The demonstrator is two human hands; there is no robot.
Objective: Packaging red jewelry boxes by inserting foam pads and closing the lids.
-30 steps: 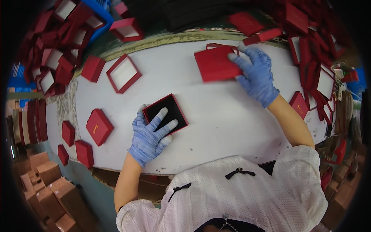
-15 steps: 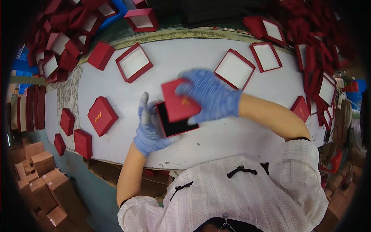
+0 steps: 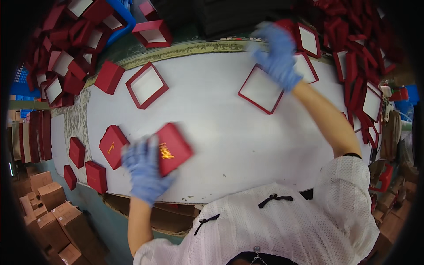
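Observation:
A closed red box (image 3: 176, 149) with gold lettering on its lid sits over the left part of the white table, blurred by motion. My left hand (image 3: 146, 171), in a blue glove, grips its left edge, thumb by the near side. Just left of that hand lies another closed red box (image 3: 111, 148). My right hand (image 3: 278, 57), also gloved in blue, is stretched to the far right with fingers apart and nothing visible in them. Beneath and beside it are an open white-lined red box part (image 3: 261, 90) and a second such part (image 3: 306, 68), partly covered by the hand.
Smaller closed red boxes (image 3: 96, 176) stand at the table's left edge. An open red box part (image 3: 147, 85) lies farther back. Red box parts are heaped at far left (image 3: 70, 66) and far right (image 3: 355, 57). Brown cartons (image 3: 57, 216) are stacked on the floor, lower left.
The lid that my right hand held is now on the box. My left hand has carried the box leftward, while my right hand has let go and moved far right.

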